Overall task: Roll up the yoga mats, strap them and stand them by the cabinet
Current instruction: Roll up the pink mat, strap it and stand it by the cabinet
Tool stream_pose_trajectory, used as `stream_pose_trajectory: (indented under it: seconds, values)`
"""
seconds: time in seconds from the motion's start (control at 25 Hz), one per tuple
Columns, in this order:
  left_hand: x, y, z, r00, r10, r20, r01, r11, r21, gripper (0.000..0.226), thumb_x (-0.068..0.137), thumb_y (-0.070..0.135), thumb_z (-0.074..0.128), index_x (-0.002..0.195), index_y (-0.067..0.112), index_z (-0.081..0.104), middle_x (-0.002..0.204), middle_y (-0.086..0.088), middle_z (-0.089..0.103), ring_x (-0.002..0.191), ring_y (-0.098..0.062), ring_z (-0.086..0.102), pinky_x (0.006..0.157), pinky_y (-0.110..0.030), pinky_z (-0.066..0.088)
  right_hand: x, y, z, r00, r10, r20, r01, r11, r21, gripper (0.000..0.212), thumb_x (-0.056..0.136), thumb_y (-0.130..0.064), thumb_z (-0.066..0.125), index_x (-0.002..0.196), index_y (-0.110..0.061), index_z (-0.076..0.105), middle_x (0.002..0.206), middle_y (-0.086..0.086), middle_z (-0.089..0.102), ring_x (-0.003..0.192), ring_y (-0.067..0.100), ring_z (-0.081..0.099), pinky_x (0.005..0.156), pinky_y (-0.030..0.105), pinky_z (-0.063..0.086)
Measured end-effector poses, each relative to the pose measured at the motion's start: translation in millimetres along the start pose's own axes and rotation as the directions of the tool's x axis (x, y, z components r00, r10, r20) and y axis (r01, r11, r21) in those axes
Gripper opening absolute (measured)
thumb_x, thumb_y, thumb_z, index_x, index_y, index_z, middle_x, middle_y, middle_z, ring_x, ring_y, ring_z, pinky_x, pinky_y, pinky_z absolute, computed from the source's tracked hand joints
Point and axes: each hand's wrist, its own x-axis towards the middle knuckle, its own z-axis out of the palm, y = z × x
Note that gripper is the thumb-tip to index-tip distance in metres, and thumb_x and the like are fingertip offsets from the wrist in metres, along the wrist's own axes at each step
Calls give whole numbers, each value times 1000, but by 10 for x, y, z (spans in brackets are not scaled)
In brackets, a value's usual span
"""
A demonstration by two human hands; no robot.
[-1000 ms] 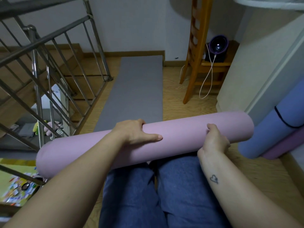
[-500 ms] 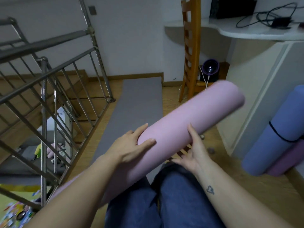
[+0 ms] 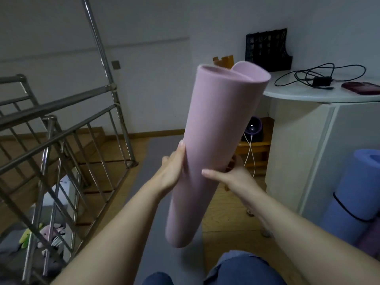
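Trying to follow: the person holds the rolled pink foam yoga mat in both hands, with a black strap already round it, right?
The left hand and right hand do hold the rolled pink foam yoga mat, but the head view shows no strap on it; the black strap circles the rolled blue foam mat.

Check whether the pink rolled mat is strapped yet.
No: the pink mat shows no strap, unlike the banded blue mat beside the cabinet.
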Motion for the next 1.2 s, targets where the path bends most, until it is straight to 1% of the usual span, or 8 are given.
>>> stream_pose_trajectory:
  seconds: [0.2,0.36,0.56,0.68,0.76,0.84,1.08,1.2]
  values:
    - [58,-364,437,963,-190,188,234,941,-246,78,84,77,7,141,35,39,131,-7,53,110,-26,57,88,-45,49,95,546,-269,994,112,-7,-109,956,-273,107,59,-45,86,143,-21,25,144,-2,42,129,20,45,98,31,39]
    - [259,-788,900,904,-297,307,400,841,-365,78,85,76,13,138,30,46,117,-12,61,101,-27,63,80,-39,55,213,1120,-448,961,267,65,-231,914,-334,119,46,-58,85,144,-30,23,146,-3,39,134,24,39,109,48,37]
    - [509,-1145,1323,875,-333,352,460,798,-390,74,87,75,16,135,29,46,114,-9,62,103,-29,64,93,-46,52,342,1580,-577,915,403,-11,-396,904,159,29,87,-17,51,107,-38,48,132,4,49,116,24,50,93,48,48]
    - [593,-1318,1480,826,-401,395,542,758,-364,75,85,78,19,126,26,53,114,-11,63,103,-28,64,89,-43,55,414,1724,-617,834,552,9,-509,762,400,31,96,-40,40,118,-29,58,130,8,55,118,27,51,95,62,42]
    - [578,-1438,1568,778,-441,447,603,722,-338,78,84,78,21,122,21,57,113,-13,64,98,-25,65,76,-35,56,437,1806,-628,787,617,2,-564,718,408,51,85,-67,45,117,-30,61,124,4,59,119,25,51,97,67,38]
    - [540,-1498,1616,743,-450,495,635,708,-309,74,86,76,20,120,23,59,113,-9,64,98,-20,63,69,-28,54,442,1846,-628,760,649,7,-589,686,427,54,85,-70,39,116,-31,59,121,-1,58,123,26,46,98,67,37]
    - [651,-1328,1564,859,-388,334,478,841,-253,43,101,50,29,127,26,51,126,0,54,113,-22,53,77,-33,54,550,1872,-632,726,666,-171,-575,724,380,78,71,-69,51,133,-23,46,126,5,56,113,27,53,83,54,52]
    - [737,-1222,1496,936,-305,173,339,915,-218,23,102,24,37,118,20,53,111,-4,66,92,-19,64,58,-23,53,570,1686,-642,869,452,-201,-428,891,151,34,98,-49,38,124,-32,51,126,1,57,114,24,54,96,51,48]
